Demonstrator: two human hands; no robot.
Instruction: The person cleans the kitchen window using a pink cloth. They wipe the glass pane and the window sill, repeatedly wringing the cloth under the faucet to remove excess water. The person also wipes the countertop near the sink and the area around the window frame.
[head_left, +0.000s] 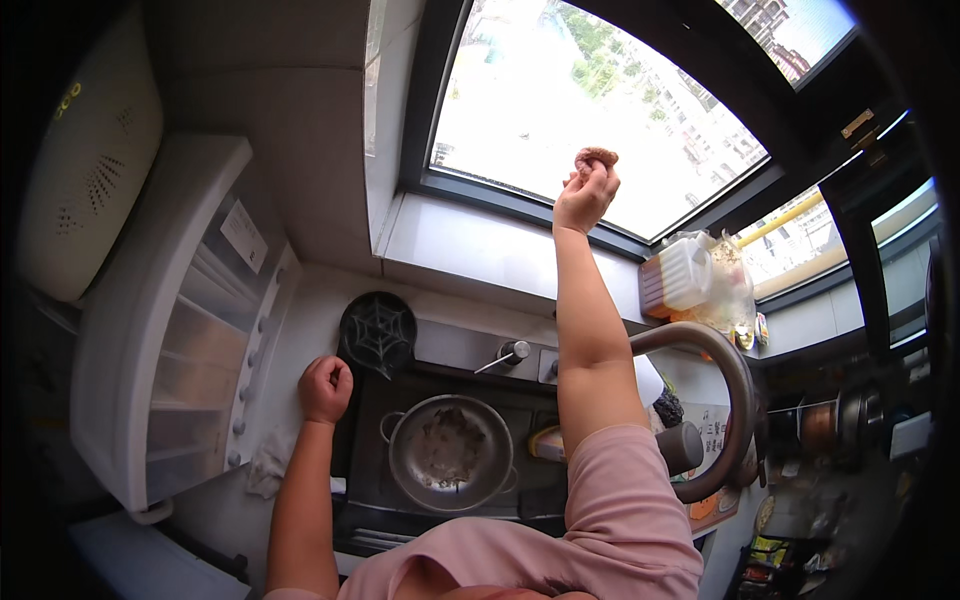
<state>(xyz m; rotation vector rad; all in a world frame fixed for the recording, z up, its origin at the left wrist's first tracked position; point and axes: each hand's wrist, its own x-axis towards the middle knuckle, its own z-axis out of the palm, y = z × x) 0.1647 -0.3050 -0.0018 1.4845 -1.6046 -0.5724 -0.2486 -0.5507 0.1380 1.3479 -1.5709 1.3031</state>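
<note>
My right hand is raised at the window and grips a crumpled pinkish-brown cloth against or close to the bright window pane; whether it touches the glass I cannot tell. Curled into a fist, my left hand rests on or just above the pale counter, left of the stove, with nothing visible in it. Beside that hand lies a round black holder with a spider-web pattern. A two-handled metal pan, stained brown inside, stands on the dark stove top between my arms.
A curved faucet arches at my right. On the window sill stand a plastic jug of brown liquid and a plastic bag. A white drawer unit is at the left, with a crumpled white cloth near its base.
</note>
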